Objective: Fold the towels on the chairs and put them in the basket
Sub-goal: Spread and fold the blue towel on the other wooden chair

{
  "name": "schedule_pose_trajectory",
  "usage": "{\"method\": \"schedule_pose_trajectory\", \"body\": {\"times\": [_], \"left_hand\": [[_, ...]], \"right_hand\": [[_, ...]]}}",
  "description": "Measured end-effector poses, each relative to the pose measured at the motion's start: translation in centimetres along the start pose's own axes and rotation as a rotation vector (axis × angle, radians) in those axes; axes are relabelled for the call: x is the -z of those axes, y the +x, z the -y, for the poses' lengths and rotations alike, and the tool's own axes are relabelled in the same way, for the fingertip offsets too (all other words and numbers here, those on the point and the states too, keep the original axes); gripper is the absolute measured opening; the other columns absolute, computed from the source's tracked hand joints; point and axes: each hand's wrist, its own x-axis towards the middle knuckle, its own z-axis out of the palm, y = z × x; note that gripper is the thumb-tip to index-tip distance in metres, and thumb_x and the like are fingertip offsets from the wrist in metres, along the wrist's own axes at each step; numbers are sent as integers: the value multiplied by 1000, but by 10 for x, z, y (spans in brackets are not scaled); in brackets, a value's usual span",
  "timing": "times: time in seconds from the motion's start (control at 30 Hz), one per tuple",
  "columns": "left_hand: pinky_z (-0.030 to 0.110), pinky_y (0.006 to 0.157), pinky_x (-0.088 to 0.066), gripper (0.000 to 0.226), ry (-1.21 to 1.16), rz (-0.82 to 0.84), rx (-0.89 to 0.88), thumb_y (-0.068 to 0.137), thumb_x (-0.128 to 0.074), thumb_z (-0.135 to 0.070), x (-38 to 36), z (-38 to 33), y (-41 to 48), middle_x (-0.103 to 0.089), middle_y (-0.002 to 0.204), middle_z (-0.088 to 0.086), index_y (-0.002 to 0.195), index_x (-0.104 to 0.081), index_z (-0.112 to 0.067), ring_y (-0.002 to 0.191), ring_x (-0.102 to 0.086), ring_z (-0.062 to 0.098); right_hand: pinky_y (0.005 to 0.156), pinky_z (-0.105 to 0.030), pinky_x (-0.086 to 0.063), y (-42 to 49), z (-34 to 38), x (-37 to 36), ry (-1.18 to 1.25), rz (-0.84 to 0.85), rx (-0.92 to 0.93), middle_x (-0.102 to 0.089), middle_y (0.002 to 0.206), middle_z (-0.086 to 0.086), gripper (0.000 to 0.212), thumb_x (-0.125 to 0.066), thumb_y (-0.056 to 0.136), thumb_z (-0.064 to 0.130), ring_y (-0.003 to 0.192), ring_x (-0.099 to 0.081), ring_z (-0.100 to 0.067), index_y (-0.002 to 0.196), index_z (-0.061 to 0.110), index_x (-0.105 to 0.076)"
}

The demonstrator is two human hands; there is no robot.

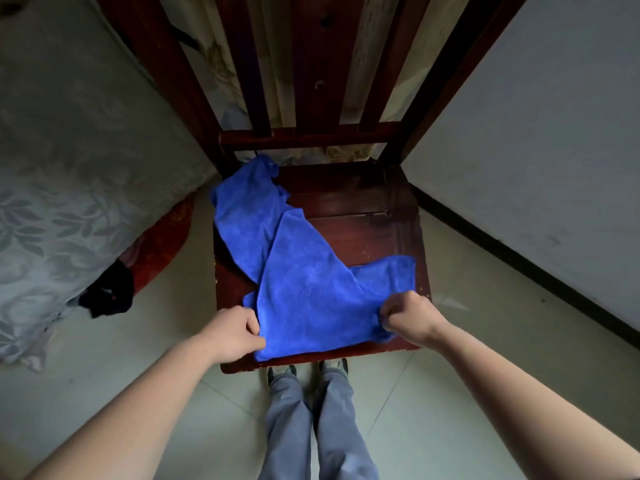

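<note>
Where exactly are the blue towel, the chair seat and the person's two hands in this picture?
blue towel [311, 299]: head view, middle of the top layer.
chair seat [360, 233]: head view, bare wood right of the towel.
left hand [235, 332]: head view, back of hand.
right hand [410, 315]: head view, knuckles.

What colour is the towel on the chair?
Bright blue, plain; the towel shows best in the head view.

bare forearms [145, 386], grey trousers [311, 420], dark shoes [334, 366]
</note>
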Motion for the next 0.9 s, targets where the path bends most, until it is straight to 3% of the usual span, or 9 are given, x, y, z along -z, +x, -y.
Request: {"method": "schedule_pose_trajectory", "body": {"times": [0.17,0.27,0.37,0.5,0.57,0.67,0.77,0.83,0.9], "left_hand": [[36,84,-51,23,-144,-433,-79,80,-67,-21,15,-36,27,-67,100,7,101,-63,-15,95,-64,28],[36,92,-45,47,-217,-501,-80,85,-66,-29,21,-61,44,-56,122,9,128,-53,-13,113,-55,29],[30,68,-44,37,-336,-462,-14,86,-65,-40,25,-79,54,-63,83,0,111,-55,-15,90,-61,23],[24,45,-24,26,-473,-415,-106,80,-69,-20,26,-73,54,-39,39,-10,67,-46,-17,43,-34,9],[25,47,-22,30,-592,-342,-127,71,-67,-17,28,-61,39,-32,38,-10,60,-39,-15,42,-25,8],[28,58,-31,18,-774,-243,2,55,-58,-20,27,-33,14,-37,59,-2,63,-43,-15,61,-34,14],[31,71,-47,24,-829,-79,209,50,-53,-17,20,-2,-5,-46,73,8,72,-50,-10,70,-46,20],[32,74,-48,24,-755,1,284,49,-53,-19,12,15,-14,-50,70,6,70,-50,-9,66,-52,18],[32,73,-46,25,-676,62,315,50,-55,-24,7,28,-17,-54,70,3,71,-53,-11,69,-57,17]], "right_hand": [[66,-30,-43,20,23,11,150,-243,19,-65,83,-2,13,-55,80,16,80,-58,-23,88,15,-65],[79,-32,-44,33,39,0,128,-231,130,-60,103,-5,24,-59,82,23,99,-54,-25,104,13,-63],[91,-38,-40,34,53,-16,-66,-184,172,-54,114,-6,33,-62,83,28,113,-43,-28,112,12,-61],[71,-38,-31,19,54,-37,-343,-418,480,-54,90,-3,19,-61,69,11,89,-51,-28,87,15,-55],[66,-37,-24,11,45,-43,-428,-441,670,-53,81,-2,19,-54,63,10,76,-50,-27,82,16,-51],[71,-38,-27,-1,31,-47,-508,-226,815,-52,77,2,14,-52,65,25,73,-49,-23,76,19,-57],[77,-37,-32,-5,31,-47,-443,-80,720,-58,79,3,30,-42,73,38,79,-55,-21,82,20,-64],[77,-38,-37,-3,38,-44,-293,-108,598,-61,86,0,40,-33,77,39,89,-56,-24,90,17,-64],[76,-39,-42,4,50,-46,-79,-187,493,-62,89,-3,30,-39,84,32,90,-57,-27,91,13,-60]]}}
